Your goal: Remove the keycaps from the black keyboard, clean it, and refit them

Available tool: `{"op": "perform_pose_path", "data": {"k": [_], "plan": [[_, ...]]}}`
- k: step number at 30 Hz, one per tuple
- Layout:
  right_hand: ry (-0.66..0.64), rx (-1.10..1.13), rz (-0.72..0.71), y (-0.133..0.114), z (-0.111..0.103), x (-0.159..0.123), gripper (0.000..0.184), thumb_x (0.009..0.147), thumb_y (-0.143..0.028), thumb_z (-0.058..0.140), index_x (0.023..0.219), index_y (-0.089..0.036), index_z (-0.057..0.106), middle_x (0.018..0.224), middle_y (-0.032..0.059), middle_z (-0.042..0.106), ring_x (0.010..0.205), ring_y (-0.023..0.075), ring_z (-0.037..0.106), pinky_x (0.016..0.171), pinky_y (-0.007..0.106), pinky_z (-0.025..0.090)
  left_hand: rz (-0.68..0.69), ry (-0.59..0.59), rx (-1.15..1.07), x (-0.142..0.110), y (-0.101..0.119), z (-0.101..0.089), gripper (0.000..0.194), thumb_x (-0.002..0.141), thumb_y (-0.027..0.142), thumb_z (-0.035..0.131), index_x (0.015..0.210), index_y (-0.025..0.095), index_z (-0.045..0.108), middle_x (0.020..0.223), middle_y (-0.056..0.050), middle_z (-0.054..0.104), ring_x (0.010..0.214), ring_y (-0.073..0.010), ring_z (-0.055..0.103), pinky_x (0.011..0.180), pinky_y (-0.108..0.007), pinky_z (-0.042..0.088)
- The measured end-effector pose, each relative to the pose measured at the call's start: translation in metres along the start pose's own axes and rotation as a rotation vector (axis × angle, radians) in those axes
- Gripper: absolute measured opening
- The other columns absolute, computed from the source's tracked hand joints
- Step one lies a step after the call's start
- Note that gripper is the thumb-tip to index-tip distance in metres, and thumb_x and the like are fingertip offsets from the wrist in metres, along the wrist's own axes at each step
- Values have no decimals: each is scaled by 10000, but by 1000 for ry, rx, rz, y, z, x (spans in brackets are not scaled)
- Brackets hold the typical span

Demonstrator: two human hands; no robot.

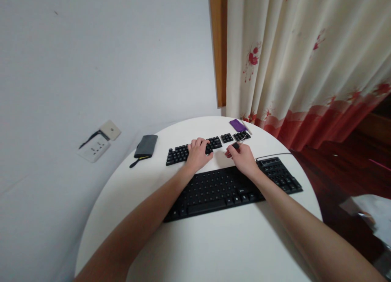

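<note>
A black keyboard point(210, 190) lies across the table, with many keys in its main block bare of caps. Beyond it, loose black keycaps point(177, 154) stand in a long block, with smaller groups point(226, 138) to the right. My left hand point(198, 152) rests over the long block, fingers bent and touching the caps, thumb held apart. Above the keyboard's far edge, my right hand point(242, 156) is closed, with a black keycap point(236, 145) between thumb and fingers. A thin wire-like piece point(244, 138) shows just behind that hand; whether the hand holds it is unclear.
On the round white table point(195, 241) lie a grey pouch point(146, 146) at left and a purple cloth point(237, 125) at the back. The keyboard's cable point(273, 154) runs off to the right. A wall with a socket point(95, 147) stands left; a curtain point(293, 70) hangs behind.
</note>
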State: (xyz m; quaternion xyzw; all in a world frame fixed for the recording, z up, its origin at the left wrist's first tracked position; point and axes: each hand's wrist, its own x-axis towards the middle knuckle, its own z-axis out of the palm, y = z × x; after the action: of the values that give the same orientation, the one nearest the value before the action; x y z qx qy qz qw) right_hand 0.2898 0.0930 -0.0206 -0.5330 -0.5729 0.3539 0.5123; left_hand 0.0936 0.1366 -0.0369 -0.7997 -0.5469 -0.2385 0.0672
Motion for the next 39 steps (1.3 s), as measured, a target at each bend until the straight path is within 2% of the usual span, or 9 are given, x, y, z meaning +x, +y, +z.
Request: {"op": "perform_pose_path", "data": {"k": [6,14,16,18,22,25,30,34,39], "plan": [[6,19,4,-1,-2,1,235,854,-321,541,704,-164,632,709,91,736,633,188,671,645,293,516,-2,6,-41,1,0,-5,429,794,335,701,1191,243,569,1208,-80,568,1146,-307,456,944,-445,363],[74,59,-2,-1,-19,13,244,838,-326,539,707,-151,647,711,93,731,629,180,665,635,284,514,81,10,-218,6,-8,-21,176,902,236,556,1068,237,615,1051,-32,666,1060,-230,545,927,-382,389],[112,69,12,-2,-24,16,239,832,-326,539,709,-150,645,713,98,731,628,185,667,633,290,518,141,-78,-222,8,-8,-28,152,913,239,541,1027,247,641,1035,-20,680,1051,-223,567,930,-388,390],[146,74,23,-1,-28,19,239,830,-327,531,716,-150,644,714,100,732,626,187,668,634,293,522,241,-231,-242,7,-1,-41,166,918,269,544,1030,265,667,1062,-17,689,1067,-221,584,955,-392,394],[166,52,11,5,-30,24,247,826,-329,522,702,-154,646,695,94,729,618,186,667,636,292,524,463,-597,-396,-5,33,-72,291,927,341,552,1195,300,656,1168,-37,681,1095,-229,611,993,-368,424],[164,31,7,13,-28,26,249,822,-327,525,680,-159,643,679,89,727,611,186,668,632,287,520,585,-613,-472,-22,67,-85,299,964,342,497,1222,327,647,1168,-37,666,1085,-223,607,1003,-361,430],[160,31,46,22,-25,28,223,824,-315,526,715,-161,646,699,87,736,618,191,684,607,278,509,660,-509,-422,-45,98,-66,309,961,351,529,1249,298,625,1140,-61,601,1067,-225,551,959,-345,442],[152,18,47,24,-24,28,209,828,-300,522,720,-166,640,690,75,735,625,184,685,608,268,503,641,-473,-402,-51,100,-47,304,957,344,540,1240,285,634,1096,-68,579,1062,-234,507,972,-373,412],[123,-44,37,27,-18,25,239,853,-306,506,701,-173,633,684,70,728,633,184,682,612,267,496,662,-498,-380,-53,100,-45,324,972,371,511,1275,326,614,1081,-61,553,1038,-232,480,941,-389,397]]}}
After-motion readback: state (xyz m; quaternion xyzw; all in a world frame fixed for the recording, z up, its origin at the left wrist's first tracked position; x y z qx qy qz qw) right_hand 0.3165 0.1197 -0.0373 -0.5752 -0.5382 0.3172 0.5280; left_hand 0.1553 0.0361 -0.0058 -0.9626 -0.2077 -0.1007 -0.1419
